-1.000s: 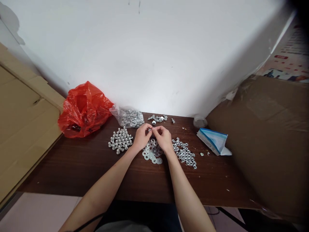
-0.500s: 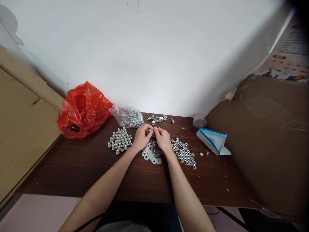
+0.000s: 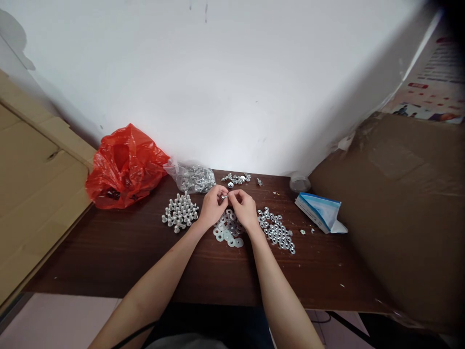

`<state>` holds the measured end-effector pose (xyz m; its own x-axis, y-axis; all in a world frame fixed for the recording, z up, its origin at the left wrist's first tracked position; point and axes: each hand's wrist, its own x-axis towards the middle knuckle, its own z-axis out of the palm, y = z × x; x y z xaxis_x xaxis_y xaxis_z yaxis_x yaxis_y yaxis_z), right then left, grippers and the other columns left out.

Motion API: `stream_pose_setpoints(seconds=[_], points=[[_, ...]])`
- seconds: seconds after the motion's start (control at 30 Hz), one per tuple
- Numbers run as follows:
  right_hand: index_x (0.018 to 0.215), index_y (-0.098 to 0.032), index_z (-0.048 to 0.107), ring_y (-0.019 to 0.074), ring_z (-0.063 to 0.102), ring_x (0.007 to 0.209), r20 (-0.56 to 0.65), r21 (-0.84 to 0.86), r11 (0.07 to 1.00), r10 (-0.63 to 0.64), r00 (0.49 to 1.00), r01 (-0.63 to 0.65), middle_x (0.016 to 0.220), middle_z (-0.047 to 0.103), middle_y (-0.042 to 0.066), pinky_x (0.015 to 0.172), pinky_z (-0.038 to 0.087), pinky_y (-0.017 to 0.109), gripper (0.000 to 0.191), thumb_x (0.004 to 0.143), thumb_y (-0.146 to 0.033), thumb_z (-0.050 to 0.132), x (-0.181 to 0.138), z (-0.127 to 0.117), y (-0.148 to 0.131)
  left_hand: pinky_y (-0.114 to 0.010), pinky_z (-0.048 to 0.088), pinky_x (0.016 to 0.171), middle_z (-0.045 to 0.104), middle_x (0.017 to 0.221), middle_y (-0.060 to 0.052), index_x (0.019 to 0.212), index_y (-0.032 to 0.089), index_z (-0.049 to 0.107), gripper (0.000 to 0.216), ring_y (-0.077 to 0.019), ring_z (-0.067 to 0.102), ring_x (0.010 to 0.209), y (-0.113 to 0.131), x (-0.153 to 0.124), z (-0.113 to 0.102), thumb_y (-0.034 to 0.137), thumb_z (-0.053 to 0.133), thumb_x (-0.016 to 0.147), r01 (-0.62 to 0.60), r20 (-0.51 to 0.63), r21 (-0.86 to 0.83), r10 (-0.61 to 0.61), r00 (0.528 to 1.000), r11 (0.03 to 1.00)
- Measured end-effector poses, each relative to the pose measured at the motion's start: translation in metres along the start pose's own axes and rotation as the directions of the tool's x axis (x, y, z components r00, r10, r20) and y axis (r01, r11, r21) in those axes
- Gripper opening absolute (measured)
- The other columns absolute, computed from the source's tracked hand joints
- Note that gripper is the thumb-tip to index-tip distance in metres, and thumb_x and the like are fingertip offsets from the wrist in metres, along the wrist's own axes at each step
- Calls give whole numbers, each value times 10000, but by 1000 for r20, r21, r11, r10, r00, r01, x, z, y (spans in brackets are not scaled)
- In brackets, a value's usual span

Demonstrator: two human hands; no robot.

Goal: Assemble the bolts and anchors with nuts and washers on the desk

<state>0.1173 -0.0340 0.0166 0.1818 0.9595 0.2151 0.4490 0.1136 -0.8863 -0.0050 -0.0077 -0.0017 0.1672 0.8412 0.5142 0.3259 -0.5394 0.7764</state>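
Observation:
Between both hands is a small metal bolt [image 3: 224, 197], its shaft showing in the gap. My left hand [image 3: 213, 203] is closed in a pinch around the bolt's head end. The fingers of my right hand [image 3: 244, 207] pinch at the bolt's other end; whether a nut is there too is hidden. Just below the hands lies a spread of flat washers [image 3: 228, 235]. Left of them a group of bolts [image 3: 180, 212] stands on their heads. To the right is a patch of flanged nuts [image 3: 278, 231].
Behind the hands lie several assembled bolts [image 3: 238, 179] and a clear bag of metal parts [image 3: 198, 178]. A red plastic bag [image 3: 127, 165] is at the left. A round clear container [image 3: 300, 182] and a blue-white packet [image 3: 321, 212] are at the right. Cardboard [image 3: 392, 203] flanks the table [image 3: 218, 276].
The fingers of both hands have shifted slightly on the bolt, and more of its shaft now shows between them. The piles on the table look the same.

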Motion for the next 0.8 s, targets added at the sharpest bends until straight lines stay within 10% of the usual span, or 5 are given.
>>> stream_pose_setpoints(seconds=[0.8], points=[[890, -150, 661, 199, 632, 745, 2, 100, 995, 19, 1000, -19, 854, 710, 85, 726, 475, 304, 297, 780, -405, 555, 3, 1, 5, -283, 480, 739, 598, 892, -35, 891, 181, 545, 168, -148, 573, 827, -3, 0, 0, 62, 511, 777, -15, 6, 6, 15, 1000, 1000]])
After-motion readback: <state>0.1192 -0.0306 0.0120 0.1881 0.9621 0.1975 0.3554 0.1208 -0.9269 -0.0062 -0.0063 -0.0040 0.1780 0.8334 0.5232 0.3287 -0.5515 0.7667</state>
